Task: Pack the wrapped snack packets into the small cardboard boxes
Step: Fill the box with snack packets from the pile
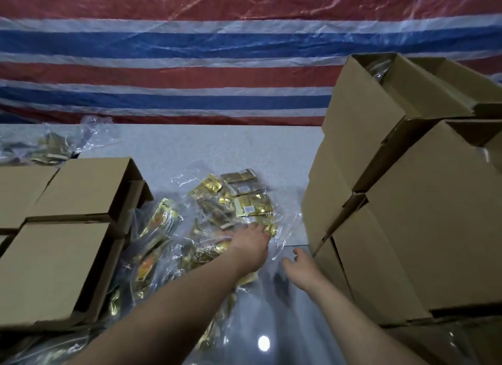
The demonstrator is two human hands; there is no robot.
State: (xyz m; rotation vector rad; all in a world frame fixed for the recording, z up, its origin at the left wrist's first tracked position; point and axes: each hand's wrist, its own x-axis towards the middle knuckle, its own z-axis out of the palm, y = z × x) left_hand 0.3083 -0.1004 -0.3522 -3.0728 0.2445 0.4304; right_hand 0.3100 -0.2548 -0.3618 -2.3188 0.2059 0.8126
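Observation:
Gold-wrapped snack packets (252,205) lie in a loose heap on clear plastic wrap in the middle of the white table (217,147). My left hand (251,245) reaches onto the near edge of the heap, its fingers spread over the packets and the fingertips partly hidden among them. My right hand (301,267) hovers just to its right, fingers relaxed and empty, close to the stack of boxes. Small closed cardboard boxes (81,190) stand at the left. Longer gold packets (160,226) lie beside them.
A tall stack of larger cardboard boxes (407,215) fills the right side, with open flaps on top. Another clear bag of packets (49,147) sits at the far left. A red, white and blue striped tarp (217,52) hangs behind the table.

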